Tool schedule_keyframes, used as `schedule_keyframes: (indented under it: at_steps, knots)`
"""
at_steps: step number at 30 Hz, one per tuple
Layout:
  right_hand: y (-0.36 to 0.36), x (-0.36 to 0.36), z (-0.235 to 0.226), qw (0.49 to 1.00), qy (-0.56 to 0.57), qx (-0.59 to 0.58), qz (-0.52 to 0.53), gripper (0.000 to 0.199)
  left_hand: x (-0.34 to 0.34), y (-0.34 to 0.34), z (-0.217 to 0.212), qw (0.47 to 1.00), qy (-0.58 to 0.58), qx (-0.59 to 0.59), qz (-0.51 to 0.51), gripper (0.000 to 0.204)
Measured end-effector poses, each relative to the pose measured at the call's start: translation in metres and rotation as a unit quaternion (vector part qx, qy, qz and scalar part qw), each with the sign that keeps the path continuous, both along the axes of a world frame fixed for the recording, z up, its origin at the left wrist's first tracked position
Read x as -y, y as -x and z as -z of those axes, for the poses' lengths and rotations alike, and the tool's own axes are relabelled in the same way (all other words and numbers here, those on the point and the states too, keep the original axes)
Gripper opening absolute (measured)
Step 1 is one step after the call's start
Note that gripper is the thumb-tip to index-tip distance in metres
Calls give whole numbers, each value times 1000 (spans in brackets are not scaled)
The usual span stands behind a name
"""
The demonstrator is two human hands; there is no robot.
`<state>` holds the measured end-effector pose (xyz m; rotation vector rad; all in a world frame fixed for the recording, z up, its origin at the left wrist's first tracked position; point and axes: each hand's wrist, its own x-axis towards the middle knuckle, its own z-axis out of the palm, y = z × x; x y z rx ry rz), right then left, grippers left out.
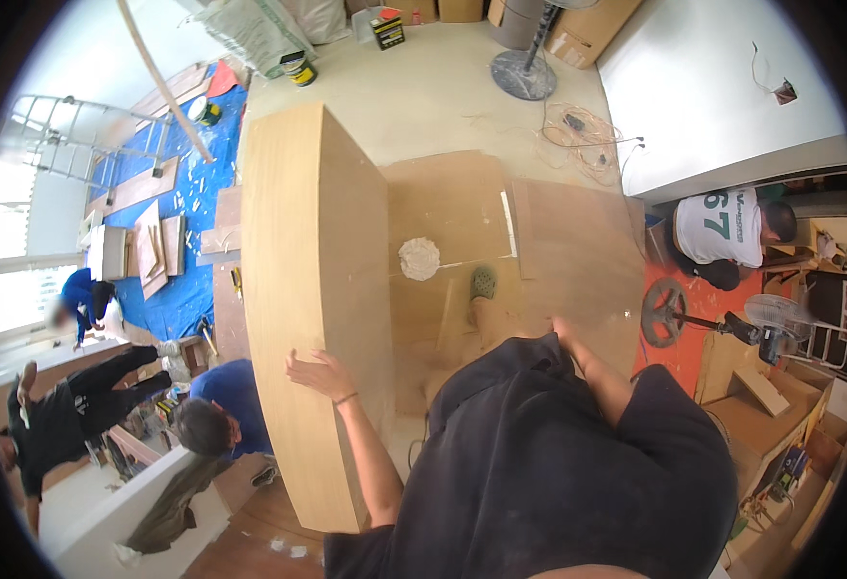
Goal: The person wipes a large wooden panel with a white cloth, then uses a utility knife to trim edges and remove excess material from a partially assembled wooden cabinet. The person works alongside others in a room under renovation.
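A long box-like piece with a light wood-grain face [284, 241] stands upright to my left. Its plainer side [358, 251] faces me. My left hand [319, 374] lies on its top near the edge, fingers stretched and apart, gripping nothing. My right hand [560, 328] is in front of me, close to the hem of my dark shirt [549, 454]. Its fingers are too small and partly hidden to show whether they hold anything. Below, my foot in a green clog [482, 283] is on brown sheeting [448, 193].
A crumpled white round thing [419, 259] lies on the sheeting. A coiled cable [587, 145] and fan base [523, 75] are farther off. A standing fan [780, 323] is at right. One person [718, 232] crouches right; others, including one in blue [226, 410], are left.
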<state>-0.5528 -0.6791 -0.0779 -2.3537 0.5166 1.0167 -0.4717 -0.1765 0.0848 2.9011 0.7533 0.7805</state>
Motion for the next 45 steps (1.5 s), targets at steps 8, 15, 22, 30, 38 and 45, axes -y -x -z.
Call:
schedule_keyframes:
  at_steps: [8, 15, 22, 30, 38, 45]
  knots:
    - [-154, 42, -33, 986, -13, 138, 90, 35, -15, -191, -11, 997, 67, -15, -35, 38]
    - [-301, 24, 4, 986, -138, 90, 16, 32, -16, -354, 7, 992, 111, 33, -53, 40]
    - [-452, 47, -4, 991, -130, 6, -16, 33, -19, -467, 23, 976, 150, 18, -155, 53]
    - [-636, 141, 56, 992, -52, 16, -117, 26, 21, -548, 39, 910, 141, -115, -372, 67]
    - [-956, 70, 103, 972, -138, 18, -190, 23, 6, -560, 10, 902, 116, -37, -413, 35]
    - [-1188, -108, 51, 951, -73, -57, -294, 23, 27, -547, 9, 873, 167, -67, -453, 28]
